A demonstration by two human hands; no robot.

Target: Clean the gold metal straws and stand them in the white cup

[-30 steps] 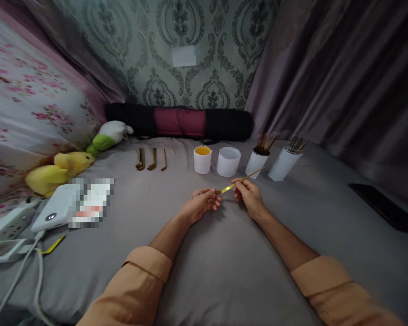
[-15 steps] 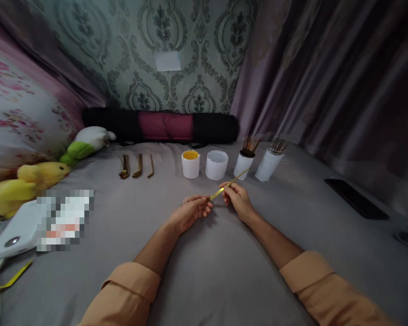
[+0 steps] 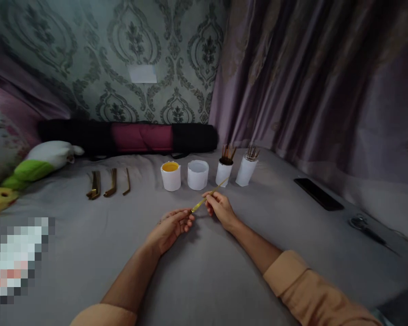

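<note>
A thin gold-coloured stick (image 3: 204, 200) with a shiny yellow stretch near its lower end slants between my hands, above the grey sheet. My left hand (image 3: 177, 226) pinches its lower end between thumb and fingers. Further up, my right hand (image 3: 220, 209) grips it, and the thin upper end points toward the cups. Beyond my hands stand a white cup with yellow contents (image 3: 171, 179) and a white cup with pale contents (image 3: 197, 177). To their right, a white cup with a dark rim (image 3: 224, 174) and a tilted white cup (image 3: 246, 171) hold thin sticks.
On the left lie two bunches of gold-brown sticks (image 3: 94, 184) and a single bent stick (image 3: 127, 182). A black phone (image 3: 318, 194) and a dark-handled tool (image 3: 369, 231) rest at right. Behind is a long black and maroon bag (image 3: 143, 137); plush toys (image 3: 41, 160) sit far left.
The view has swung to the right, so things appear further left and the dark-handled tool shows more fully. Both hands keep hold of the stick in nearly the same pose.
</note>
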